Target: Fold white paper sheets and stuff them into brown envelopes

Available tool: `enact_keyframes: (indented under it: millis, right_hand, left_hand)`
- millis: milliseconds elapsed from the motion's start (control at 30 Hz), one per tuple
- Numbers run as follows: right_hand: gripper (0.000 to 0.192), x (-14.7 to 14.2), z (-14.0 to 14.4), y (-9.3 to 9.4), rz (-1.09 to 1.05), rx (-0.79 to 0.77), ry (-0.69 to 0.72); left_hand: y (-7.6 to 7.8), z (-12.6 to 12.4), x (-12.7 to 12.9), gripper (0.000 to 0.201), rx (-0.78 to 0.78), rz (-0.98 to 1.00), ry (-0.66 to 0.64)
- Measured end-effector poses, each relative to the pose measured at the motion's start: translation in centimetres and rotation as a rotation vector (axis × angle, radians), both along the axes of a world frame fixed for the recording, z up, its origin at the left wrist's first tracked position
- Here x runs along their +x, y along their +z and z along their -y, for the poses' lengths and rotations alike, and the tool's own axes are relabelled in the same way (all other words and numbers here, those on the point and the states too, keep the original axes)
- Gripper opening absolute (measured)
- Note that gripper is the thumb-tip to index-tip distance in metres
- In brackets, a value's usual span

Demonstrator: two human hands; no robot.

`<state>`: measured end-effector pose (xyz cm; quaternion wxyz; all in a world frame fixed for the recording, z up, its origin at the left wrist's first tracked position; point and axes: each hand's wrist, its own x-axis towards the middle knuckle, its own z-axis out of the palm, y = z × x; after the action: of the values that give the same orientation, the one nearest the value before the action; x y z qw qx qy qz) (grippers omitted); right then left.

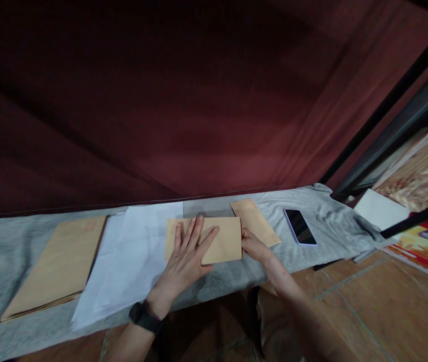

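A brown envelope [226, 238] lies flat on the grey cloth [6, 251] in the middle of the low surface. My left hand [187, 256] is pressed flat on its left half with the fingers spread. My right hand [252, 245] touches the envelope's right edge with the fingertips; whether it pinches the edge is hard to tell. A second brown envelope [254, 220] lies just behind my right hand, angled to the right. A black watch sits on my left wrist.
A stack of brown envelopes [58, 264] lies at the left. White sheets of paper [131, 256] lie between it and my left hand. A dark phone [300, 227] lies at the right. A red curtain hangs behind. Tiled floor is at the lower right.
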<state>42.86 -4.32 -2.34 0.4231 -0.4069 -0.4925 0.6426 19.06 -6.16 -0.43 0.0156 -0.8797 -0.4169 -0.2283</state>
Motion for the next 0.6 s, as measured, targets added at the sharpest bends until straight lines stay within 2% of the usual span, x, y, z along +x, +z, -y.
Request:
enact_keyframes:
  millis: [167,333,600]
  right_hand:
    - [0.033,-0.16,-0.02,-0.02,0.029,-0.027,0.077]
    - [0.036,0.03,-0.29,-0.17,0.122,-0.002,0.197]
    - [0.031,0.78,-0.48,-0.18,0.187,0.055,0.153]
  left_hand:
    - [-0.35,-0.50,-0.88,0.118,-0.038,-0.094,0.009]
    - [-0.59,-0.08,-0.73,0.115,-0.100,-0.139,-0.036]
    - [-0.70,-0.16,-0.04,0.106,-0.053,-0.158,0.043]
